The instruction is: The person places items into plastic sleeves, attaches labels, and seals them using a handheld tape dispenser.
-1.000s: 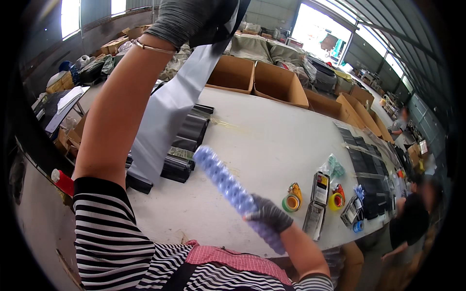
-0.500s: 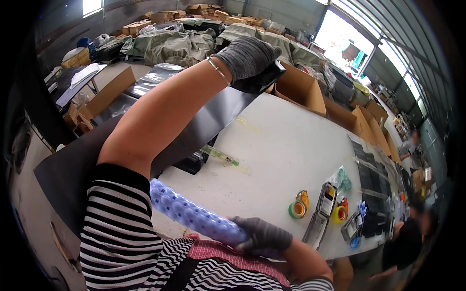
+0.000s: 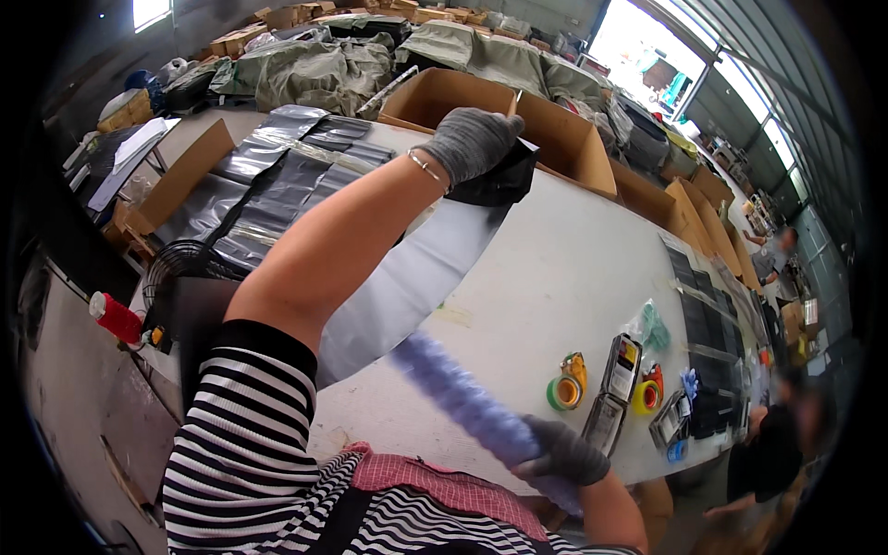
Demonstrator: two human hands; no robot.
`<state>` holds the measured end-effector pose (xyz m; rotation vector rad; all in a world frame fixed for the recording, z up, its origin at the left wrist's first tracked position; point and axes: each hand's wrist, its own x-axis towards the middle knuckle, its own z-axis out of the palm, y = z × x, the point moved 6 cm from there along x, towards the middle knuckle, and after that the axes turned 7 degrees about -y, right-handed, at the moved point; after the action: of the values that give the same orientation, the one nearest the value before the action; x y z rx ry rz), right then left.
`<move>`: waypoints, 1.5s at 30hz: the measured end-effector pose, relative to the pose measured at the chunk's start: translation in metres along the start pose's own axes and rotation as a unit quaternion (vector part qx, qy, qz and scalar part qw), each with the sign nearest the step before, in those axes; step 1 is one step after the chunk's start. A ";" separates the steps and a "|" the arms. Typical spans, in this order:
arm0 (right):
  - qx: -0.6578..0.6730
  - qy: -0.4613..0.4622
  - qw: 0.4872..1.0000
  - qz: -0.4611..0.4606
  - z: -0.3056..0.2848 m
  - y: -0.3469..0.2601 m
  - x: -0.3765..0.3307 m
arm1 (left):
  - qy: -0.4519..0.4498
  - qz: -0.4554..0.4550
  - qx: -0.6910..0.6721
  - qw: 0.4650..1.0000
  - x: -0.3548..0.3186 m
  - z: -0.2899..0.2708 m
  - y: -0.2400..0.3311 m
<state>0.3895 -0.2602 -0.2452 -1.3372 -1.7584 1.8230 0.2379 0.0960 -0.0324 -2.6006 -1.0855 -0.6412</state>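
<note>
"Sheeting (image 3: 421,268), pale on its broad face and black along the top: which hand has it?"

"The person's left hand (image 3: 476,143), grey-gloved and raised over the far part of the white desk (image 3: 527,277). Its grip is narrow, closed on the black upper edge, near the open cardboard boxes (image 3: 569,143). From there the sheeting slants down toward the person, beside the bare left forearm (image 3: 338,240)."

"And the right hand (image 3: 561,451)?"

"Also grey-gloved, and lower, near the pink checked apron (image 3: 444,486). Its grip is wrapped around the lower part of a knobbly lavender roll (image 3: 472,398). The roll tilts up to the left, its upper end just beside the sheeting's lower edge; blur hides whether the two touch."

"What lies around them?"

"On the desk, to the right of the roll, sit an orange tape dispenser (image 3: 575,370), an open black case (image 3: 610,393) and a red tape dispenser (image 3: 653,381) loaded with yellow tape. Flat black packets (image 3: 708,342) lie farther right. More shiny black packets (image 3: 282,171) spread beyond the left forearm, and a red spool (image 3: 116,317) shows at the far left."
</note>
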 end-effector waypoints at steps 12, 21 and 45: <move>0.104 -0.035 0.994 -0.010 0.007 0.020 0.063 | -0.008 0.029 -0.054 0.998 0.019 0.072 0.029; -0.240 0.342 0.908 -0.038 -0.235 0.007 0.180 | 0.192 0.129 -0.097 0.968 -0.039 -0.078 0.025; -0.011 0.333 0.941 0.060 0.105 0.163 -0.048 | -0.364 0.105 -0.189 0.906 -0.348 0.275 0.175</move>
<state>0.3998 -0.3984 -0.3889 -1.8223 -1.3496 1.1765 0.2289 -0.1302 -0.4518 -3.3588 -0.8763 0.2409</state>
